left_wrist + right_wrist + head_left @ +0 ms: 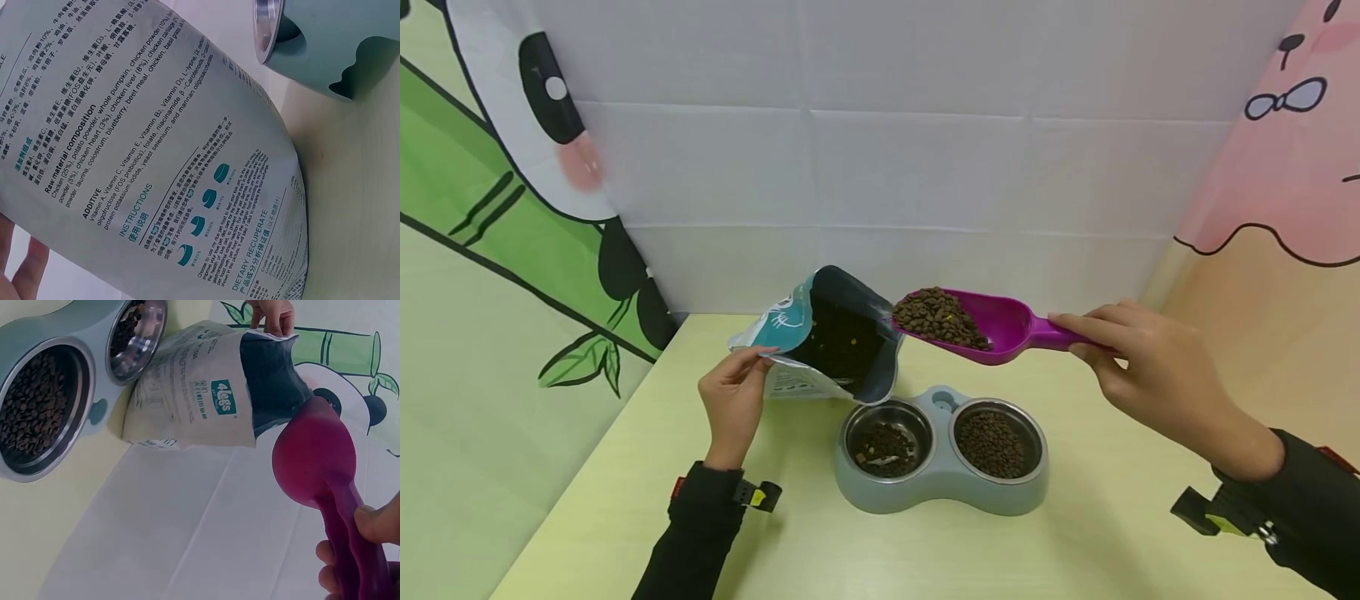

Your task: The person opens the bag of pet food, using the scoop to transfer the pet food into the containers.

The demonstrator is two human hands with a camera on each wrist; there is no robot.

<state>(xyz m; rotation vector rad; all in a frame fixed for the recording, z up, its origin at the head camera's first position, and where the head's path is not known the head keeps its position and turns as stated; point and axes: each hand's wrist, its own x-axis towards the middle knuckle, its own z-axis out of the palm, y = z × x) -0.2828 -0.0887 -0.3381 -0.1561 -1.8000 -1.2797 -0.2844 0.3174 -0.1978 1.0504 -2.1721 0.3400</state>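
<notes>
My right hand (1150, 367) grips the handle of a purple scoop (1011, 329) heaped with brown kibble (938, 315). The scoop's tip is at the mouth of a pet food bag (778, 367), held roughly level. Pinching the bag's left rim is my left hand (735, 398); the bag tilts with its opening toward the scoop, and dark kibble shows inside. Printed text covers the bag's back (144, 144) in the left wrist view. In front of the bag stands a grey-blue double bowl feeder (940, 492). Its right bowl holds kibble (992, 443); its left bowl holds a smaller, mixed amount (883, 450).
The pale wooden table (925, 562) runs back to a wall with a white cloth (917, 167). A cartoon panda print (550, 108) covers the left side and a pink cartoon print (1270, 167) the right.
</notes>
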